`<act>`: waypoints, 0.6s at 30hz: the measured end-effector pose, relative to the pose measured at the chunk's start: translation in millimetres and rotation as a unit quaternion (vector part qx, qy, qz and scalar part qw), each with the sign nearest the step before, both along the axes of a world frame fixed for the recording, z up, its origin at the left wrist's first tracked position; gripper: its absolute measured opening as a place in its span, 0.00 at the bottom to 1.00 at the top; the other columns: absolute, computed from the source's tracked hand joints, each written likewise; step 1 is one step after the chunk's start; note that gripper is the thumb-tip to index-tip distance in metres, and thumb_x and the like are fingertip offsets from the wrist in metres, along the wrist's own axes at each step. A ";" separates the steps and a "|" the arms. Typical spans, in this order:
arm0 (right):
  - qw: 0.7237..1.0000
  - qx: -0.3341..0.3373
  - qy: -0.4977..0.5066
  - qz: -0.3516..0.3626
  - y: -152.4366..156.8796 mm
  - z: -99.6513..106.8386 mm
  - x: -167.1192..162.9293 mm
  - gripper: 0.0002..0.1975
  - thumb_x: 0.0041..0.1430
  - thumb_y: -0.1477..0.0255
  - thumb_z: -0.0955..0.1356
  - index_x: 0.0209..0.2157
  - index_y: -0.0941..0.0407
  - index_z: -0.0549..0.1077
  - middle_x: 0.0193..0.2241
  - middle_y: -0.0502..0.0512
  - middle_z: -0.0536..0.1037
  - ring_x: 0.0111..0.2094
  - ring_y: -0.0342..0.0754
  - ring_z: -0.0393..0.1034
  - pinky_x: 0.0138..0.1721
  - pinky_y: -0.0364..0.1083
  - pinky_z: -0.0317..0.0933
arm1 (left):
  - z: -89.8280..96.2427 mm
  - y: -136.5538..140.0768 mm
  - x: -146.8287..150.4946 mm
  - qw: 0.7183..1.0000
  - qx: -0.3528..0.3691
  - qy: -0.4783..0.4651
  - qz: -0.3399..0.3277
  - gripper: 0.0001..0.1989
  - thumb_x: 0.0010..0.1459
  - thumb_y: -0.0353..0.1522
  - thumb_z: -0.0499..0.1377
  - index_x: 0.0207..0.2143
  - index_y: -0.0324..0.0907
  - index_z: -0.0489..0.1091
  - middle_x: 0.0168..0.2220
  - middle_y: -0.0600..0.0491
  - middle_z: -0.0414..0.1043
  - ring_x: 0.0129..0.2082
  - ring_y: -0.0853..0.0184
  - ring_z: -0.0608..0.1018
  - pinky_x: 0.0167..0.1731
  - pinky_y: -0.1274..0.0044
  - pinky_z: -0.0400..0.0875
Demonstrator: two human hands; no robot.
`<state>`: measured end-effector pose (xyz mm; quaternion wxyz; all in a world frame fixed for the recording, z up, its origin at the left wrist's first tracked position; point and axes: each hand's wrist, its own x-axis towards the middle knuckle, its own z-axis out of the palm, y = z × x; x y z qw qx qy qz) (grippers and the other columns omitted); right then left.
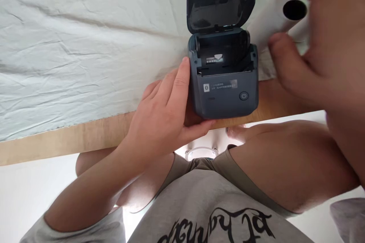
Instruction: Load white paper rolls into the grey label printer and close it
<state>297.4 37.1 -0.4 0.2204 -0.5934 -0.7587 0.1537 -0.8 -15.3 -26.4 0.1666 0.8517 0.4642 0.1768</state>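
A dark blue label printer (224, 98) sits near the table's front edge, its lid (221, 3) swung up and its paper bay (225, 51) uncovered. My left hand (165, 110) holds the printer, fingers along its left side and thumb by its front edge. To the right of the bay, my right hand (322, 41) is closed around a white paper roll (269, 21), thumb below and a finger above. The roll's hollow end shows dark and faces me. Motion blurs this hand and the roll. Another pale, rounded shape partly shows behind the thumb; I cannot tell what it is.
A wrinkled pale cloth (85, 45) covers the table, leaving a strip of bare wooden edge (65, 134) at the front. My legs (279, 159) are below that edge, close under the printer.
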 end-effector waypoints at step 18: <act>0.996 0.013 0.042 0.076 -1.5 -10.9 -9.7 0.31 0.66 0.67 0.64 0.69 0.38 0.59 0.61 0.43 0.72 0.54 0.33 0.71 0.53 0.44 0.67 | 0.5 -0.8 -0.3 1.000 0.007 0.009 -0.005 0.50 0.67 0.57 0.65 0.77 0.40 0.50 0.72 0.36 0.69 0.71 0.41 0.74 0.71 0.55 0.70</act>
